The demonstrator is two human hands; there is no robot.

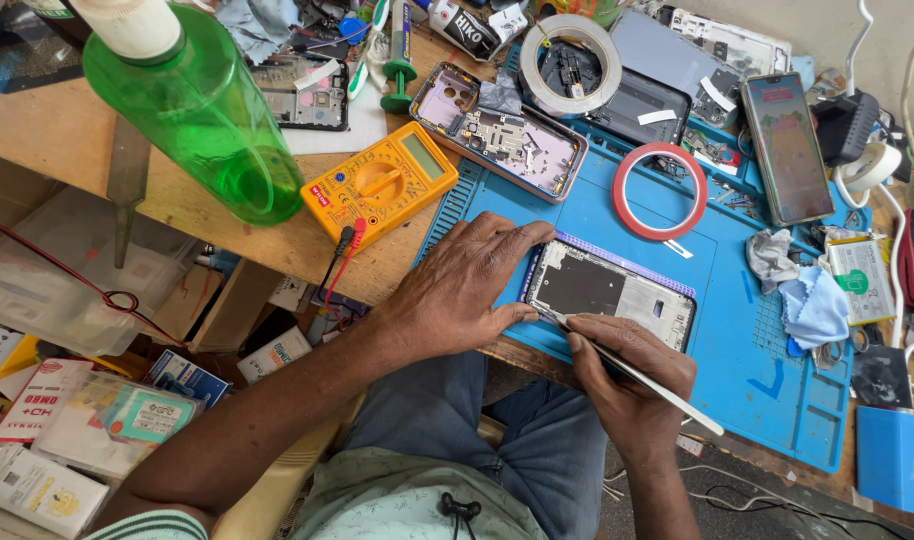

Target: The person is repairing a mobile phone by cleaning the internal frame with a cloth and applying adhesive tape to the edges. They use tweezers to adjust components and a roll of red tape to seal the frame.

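Cluttered with phone parts, the wooden counter (67, 135) carries a blue work mat (767, 350) on its right half, and on the near edge of this mat lies an opened phone frame (612, 295), dark and silver inside. Its long axis runs left to right and a little toward the near side, so one short end points at the left hand (467, 290) and the near long edge faces the right hand (627, 380). The left hand lies flat with fingers spread, pressing on the left end of the frame to keep it steady. The right hand is closed around a thin metal tool (642, 375), held like a pen; its tip touches the near left corner of the frame, just beside the left thumb, so both hands are at the frame, and the right one does the fine work. Far from the hands, a yellow multimeter (382, 185) with red and black leads sits at the left edge of the mat, a green plastic bottle (192, 110) stands further left, and a red ring of tape (660, 190) lies on the mat beyond the frame. Below the counter, at the left, flat rectangular packages (37, 400) are stacked, some white with red print and one with a pale green label; a blue box (897, 460) lies at the near right.
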